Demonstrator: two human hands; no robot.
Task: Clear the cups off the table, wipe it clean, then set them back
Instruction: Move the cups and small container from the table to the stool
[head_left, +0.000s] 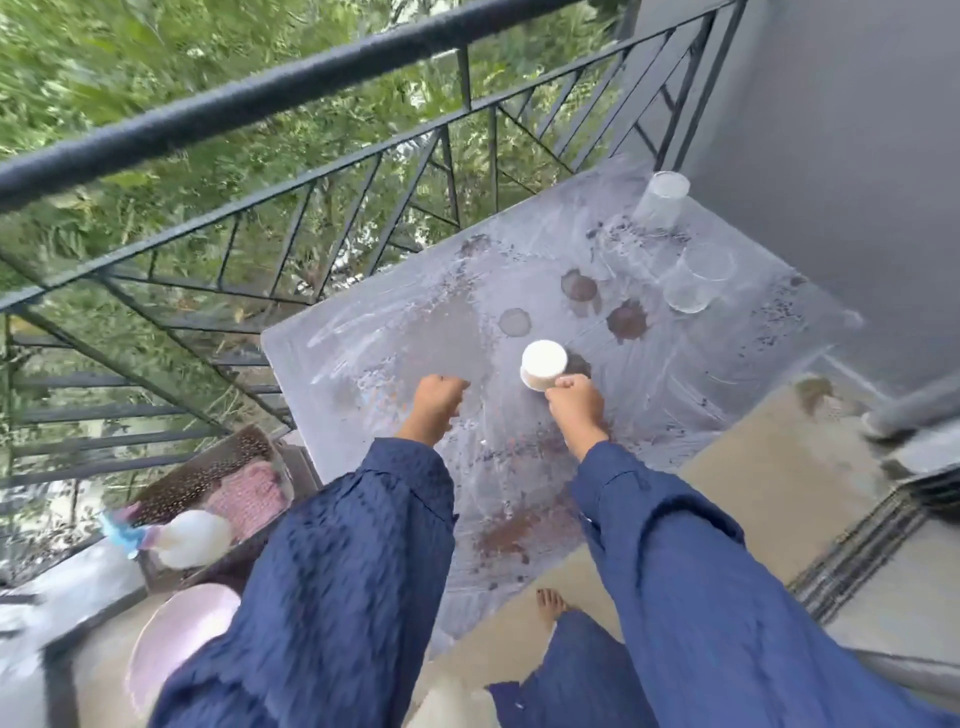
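Observation:
A dirty grey table (395, 338) with brown stains and round cup marks stands against the balcony railing. My right hand (574, 402) grips a small white paper cup (543, 364), held upside down just above the table's middle. My left hand (439, 400) hovers over the table to the left of the cup, fingers curled into a fist with nothing in it. Two clear plastic cups are at the far right of the table: one (662, 200) stands upside down near the wall, the other (698, 280) lies closer to me.
A black metal railing (291, 78) runs along the table's far and left sides, with trees beyond. At the lower left are a white spray bottle (189, 538), a pink cloth (249, 491) and a pink plate (176, 639). A grey wall (841, 156) stands at the right.

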